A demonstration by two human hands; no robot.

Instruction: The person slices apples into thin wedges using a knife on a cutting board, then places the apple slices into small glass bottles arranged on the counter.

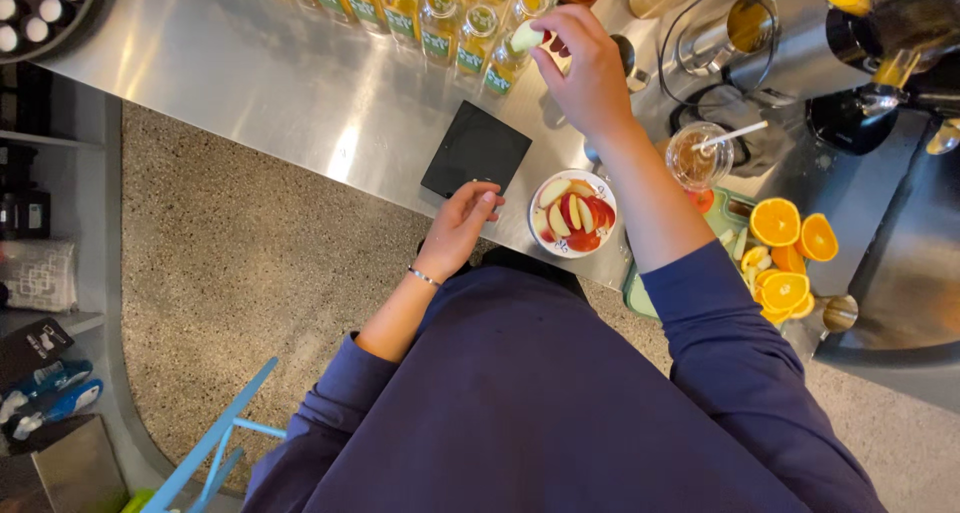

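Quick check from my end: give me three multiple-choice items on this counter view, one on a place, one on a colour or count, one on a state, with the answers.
1. Where does the bowl of apple slices stand?
A. beside the black square pad, at the counter's near edge
B. on the floor
C. on the shelf at the left

2. What colour are the halved fruits on the tray?
A. green
B. orange
C. purple

3. What does the right hand hold?
A. nothing
B. a pale apple slice, pinched in the fingertips
C. a knife

Answers: 1 A, the bowl sits just right of the pad. 2 B, their cut faces are orange. 3 B, the slice shows at the fingertips, while the left hand rests at the counter edge.
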